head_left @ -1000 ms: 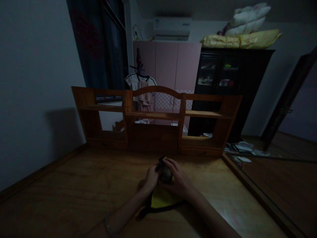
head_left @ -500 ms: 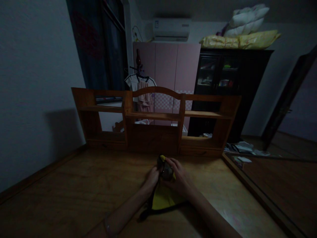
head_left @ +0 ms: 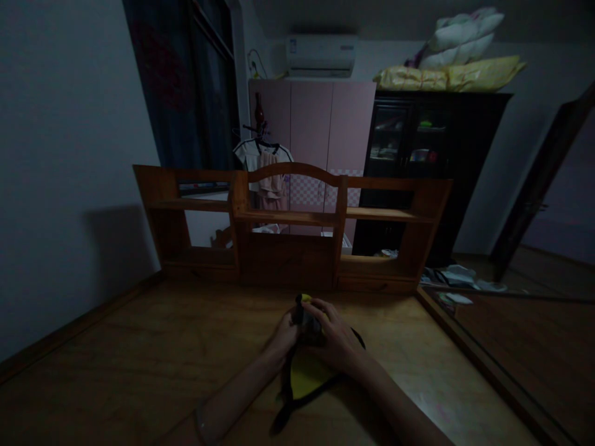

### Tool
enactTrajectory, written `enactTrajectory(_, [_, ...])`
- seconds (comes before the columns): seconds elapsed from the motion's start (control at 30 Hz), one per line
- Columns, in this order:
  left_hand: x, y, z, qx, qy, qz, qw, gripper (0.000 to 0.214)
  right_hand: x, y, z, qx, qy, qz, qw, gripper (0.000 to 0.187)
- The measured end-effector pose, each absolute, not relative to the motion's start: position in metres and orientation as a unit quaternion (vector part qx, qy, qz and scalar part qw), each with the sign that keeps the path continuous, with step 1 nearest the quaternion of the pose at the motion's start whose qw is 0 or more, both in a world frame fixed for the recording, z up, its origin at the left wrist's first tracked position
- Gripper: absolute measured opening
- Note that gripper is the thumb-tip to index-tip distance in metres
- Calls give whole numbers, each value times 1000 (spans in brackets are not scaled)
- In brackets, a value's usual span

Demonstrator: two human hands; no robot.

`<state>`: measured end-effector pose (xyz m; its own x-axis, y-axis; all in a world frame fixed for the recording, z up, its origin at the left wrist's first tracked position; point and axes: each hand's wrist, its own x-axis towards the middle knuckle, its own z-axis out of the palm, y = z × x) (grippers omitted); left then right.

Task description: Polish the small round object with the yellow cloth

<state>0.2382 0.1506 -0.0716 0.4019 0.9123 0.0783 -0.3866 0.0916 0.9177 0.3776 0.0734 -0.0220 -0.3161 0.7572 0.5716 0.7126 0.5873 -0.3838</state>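
Note:
A pair of dark-lensed glasses [head_left: 310, 323], probably sunglasses, is held low in the middle of the view, over the wooden table. My left hand [head_left: 284, 336] is closed around their left side. From the right, my right hand [head_left: 338, 339] grips a yellow cloth with a black border [head_left: 309, 373], its fingers pressing the cloth over the lenses. The cloth hangs below both hands, and one black corner reaches toward me. Dim light and my right fingers hide much of the glasses.
A wooden shelf unit [head_left: 288, 257] runs along the back of the tabletop [head_left: 139, 353]. A wall [head_left: 69, 186] borders the left, and a raised wooden edge [head_left: 469, 353] the right. Behind stand pink wardrobes [head_left: 311, 124] and a dark cabinet [head_left: 465, 155].
My right fingers have shifted over the lenses, covering more of them. The cloth has swung, with its lower corner nearer me and a black edge now showing right of my right hand.

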Motion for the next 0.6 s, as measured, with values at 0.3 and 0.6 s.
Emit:
enactTrajectory(0.3, [236,153,-65,481,321,528,623,34,377,62,-12,-437,-811,92,377,84])
enactTrajectory(0.6, [235,155,-67,476,324,506,643,40,376,62,-11,-434,-806,64,396,80])
